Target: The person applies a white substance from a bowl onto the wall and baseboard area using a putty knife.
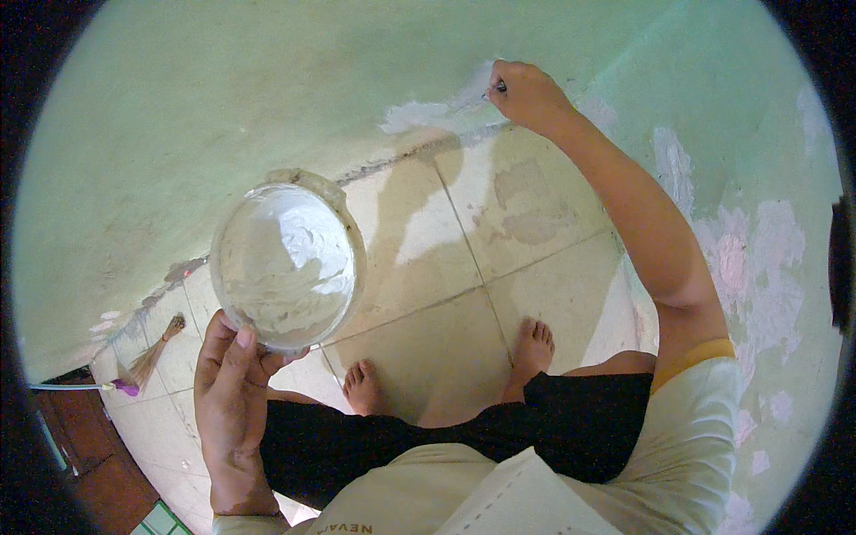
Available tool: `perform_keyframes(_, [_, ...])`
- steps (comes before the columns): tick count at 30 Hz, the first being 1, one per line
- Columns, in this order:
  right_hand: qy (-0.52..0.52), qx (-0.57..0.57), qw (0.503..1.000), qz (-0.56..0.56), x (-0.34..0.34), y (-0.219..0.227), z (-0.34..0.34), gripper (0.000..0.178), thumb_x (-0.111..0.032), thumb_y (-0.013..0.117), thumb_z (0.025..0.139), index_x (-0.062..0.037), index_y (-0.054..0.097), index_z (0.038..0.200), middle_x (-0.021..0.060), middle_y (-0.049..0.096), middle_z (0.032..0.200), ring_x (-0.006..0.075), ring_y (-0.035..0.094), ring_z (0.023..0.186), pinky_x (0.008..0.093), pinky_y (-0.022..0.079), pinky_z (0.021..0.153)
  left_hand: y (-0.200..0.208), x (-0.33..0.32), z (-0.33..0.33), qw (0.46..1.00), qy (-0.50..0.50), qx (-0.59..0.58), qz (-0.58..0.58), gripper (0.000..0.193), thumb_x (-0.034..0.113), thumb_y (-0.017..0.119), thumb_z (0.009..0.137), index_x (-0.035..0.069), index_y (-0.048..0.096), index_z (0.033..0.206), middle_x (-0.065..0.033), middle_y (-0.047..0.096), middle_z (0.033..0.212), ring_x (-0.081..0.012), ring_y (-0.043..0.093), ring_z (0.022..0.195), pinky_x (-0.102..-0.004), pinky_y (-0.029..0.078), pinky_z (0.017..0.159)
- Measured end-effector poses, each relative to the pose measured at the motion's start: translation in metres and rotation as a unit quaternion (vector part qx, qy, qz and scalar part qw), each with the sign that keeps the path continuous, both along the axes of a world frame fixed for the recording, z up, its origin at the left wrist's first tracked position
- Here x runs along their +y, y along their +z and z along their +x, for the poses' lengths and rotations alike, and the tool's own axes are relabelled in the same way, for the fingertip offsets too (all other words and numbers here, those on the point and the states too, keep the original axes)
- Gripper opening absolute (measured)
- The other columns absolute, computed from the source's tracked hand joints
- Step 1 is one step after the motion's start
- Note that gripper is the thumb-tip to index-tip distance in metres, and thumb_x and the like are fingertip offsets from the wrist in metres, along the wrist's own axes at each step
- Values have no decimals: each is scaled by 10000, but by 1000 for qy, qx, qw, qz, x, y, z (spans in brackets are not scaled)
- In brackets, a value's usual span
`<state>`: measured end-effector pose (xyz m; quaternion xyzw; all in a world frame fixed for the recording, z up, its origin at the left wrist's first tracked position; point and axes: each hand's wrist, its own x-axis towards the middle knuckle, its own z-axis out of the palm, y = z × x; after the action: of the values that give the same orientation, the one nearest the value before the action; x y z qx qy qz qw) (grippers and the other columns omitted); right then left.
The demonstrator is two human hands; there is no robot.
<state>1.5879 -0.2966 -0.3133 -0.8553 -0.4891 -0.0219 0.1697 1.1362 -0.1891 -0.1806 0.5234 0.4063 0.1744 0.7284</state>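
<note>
My left hand (230,379) grips the lower rim of a round, clear plastic tub (239,267). Thick white paste (312,241), which looks like wall putty, clings to its inside. At the far right of centre, my right hand (532,96) is closed in a fist against the pale green wall (267,107). A small dark tool (501,86) pokes out of that fist; its blade, if any, is hidden. A smeared white patch (428,114) runs along the wall just left of the fist, above the floor joint.
Cream floor tiles (401,330) with stains lie below, my bare feet on them. The side wall (767,160) at right carries several pale patches. A straw hand broom (159,350) and a purple-ended stick (125,387) are at left, near a brown wooden piece (98,446).
</note>
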Motion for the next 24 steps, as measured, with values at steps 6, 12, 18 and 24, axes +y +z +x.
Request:
perform_keyframes(6, [-31, -5, 999, 27, 9, 37, 2, 231, -240, 652, 831, -29, 626, 923, 166, 657, 846, 331, 629, 797, 407, 497, 729, -1, 3, 0, 1000, 5, -2, 11, 454, 205, 510, 967, -57, 425, 1326, -181, 551, 1254, -291, 604, 1078, -413, 564, 813])
perform_keyframes(12, [0, -2, 1000, 16, -15, 107, 4, 270, -269, 662, 825, -9, 612, 877, 137, 638, 780, 257, 601, 717, 364, 478, 679, 4, -1, 6, 1000, 11, 7, 18, 431, 205, 509, 966, -60, 443, 1300, -176, 556, 1238, -286, 606, 1071, -409, 559, 816])
perform_keyframes(18, [66, 64, 995, -39, -20, 123, -19, 259, -253, 673, 824, -6, 599, 849, 85, 605, 738, 174, 559, 698, 314, 462, 671, 2, 2, 9, 999, 37, 10, 13, 379, 185, 520, 957, -48, 486, 1255, -169, 584, 1179, -278, 613, 1050, -414, 560, 837])
perform_keyframes(24, [92, 153, 977, 118, -28, 177, -56, 254, -314, 658, 883, -64, 611, 880, -26, 548, 747, 59, 476, 656, 218, 395, 583, -10, 13, 11, 999, 26, 27, 7, 168, 156, 595, 940, 27, 541, 1034, -106, 611, 1049, -224, 633, 965, -369, 531, 861])
